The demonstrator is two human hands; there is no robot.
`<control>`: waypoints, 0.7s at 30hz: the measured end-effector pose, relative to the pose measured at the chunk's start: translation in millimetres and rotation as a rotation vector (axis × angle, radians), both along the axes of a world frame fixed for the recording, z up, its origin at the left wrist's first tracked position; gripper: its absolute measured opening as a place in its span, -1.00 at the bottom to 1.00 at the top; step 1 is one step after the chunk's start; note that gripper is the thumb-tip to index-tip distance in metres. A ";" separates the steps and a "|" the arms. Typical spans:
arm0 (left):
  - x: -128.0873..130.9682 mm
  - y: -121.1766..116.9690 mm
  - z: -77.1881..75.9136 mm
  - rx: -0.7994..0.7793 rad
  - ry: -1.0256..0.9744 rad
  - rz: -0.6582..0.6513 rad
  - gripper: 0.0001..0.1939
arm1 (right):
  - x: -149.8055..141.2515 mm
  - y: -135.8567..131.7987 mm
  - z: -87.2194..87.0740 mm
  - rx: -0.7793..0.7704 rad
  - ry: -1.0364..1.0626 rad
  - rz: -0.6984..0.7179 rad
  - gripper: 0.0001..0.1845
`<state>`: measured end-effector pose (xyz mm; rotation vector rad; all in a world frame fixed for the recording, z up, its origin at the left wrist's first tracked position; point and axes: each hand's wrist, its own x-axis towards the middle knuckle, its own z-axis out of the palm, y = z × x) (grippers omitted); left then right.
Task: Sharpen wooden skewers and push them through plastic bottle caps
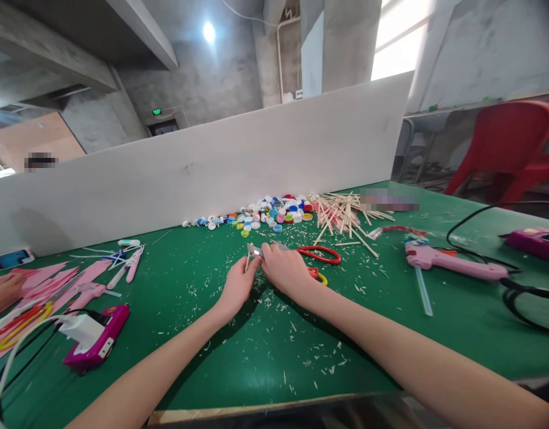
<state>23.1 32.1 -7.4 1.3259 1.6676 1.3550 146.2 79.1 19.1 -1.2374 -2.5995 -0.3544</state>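
The left hand [237, 288] and right hand [284, 270] meet low over the green-topped counter [435, 351], almost touching; the left grip is closed on a thin wooden stick [248, 261], whose lower end points down toward the counter, and the right grip is closed on a small metal blade [255, 251], its handle so hidden by the fingers that the exact tool cannot be told; the blade lies against the stick, and holding the two this close, with the forearms low, seems to steady such small work; pale wood shavings [331, 357] lie scattered around and below the hands; farther off, a heap of coloured plastic bottle caps [274, 213] is banked against a white partition board [211, 161], which seems to keep them from spreading, beside a loose pile of wooden sticks [341, 214] within easy reach; red-handled scissors [319, 255] lie just past the right hand; a pink hot glue gun [453, 265] and a clear glue stick [424, 292] sit to the right; pink paper cutouts [46, 286] lie to the left, where a co-worker's hand [1, 292] enters at the edge.
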 end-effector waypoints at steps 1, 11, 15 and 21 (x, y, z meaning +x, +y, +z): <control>-0.4 -0.2 -0.8 -0.003 0.002 -0.003 -0.54 | 1.3 0.5 -0.2 0.000 -0.010 0.026 -0.71; -1.8 -2.1 -1.6 -0.014 -0.099 -0.152 -0.55 | 5.7 3.8 -0.9 -0.018 -0.017 0.132 -0.71; -0.7 -1.9 1.2 -0.033 -0.084 -0.139 -0.56 | 3.7 1.3 -3.5 -0.019 0.004 0.073 -0.72; 2.9 -7.3 5.5 -0.118 -0.071 -0.055 -0.54 | 1.2 -4.8 -4.5 -0.020 0.024 -0.014 -0.71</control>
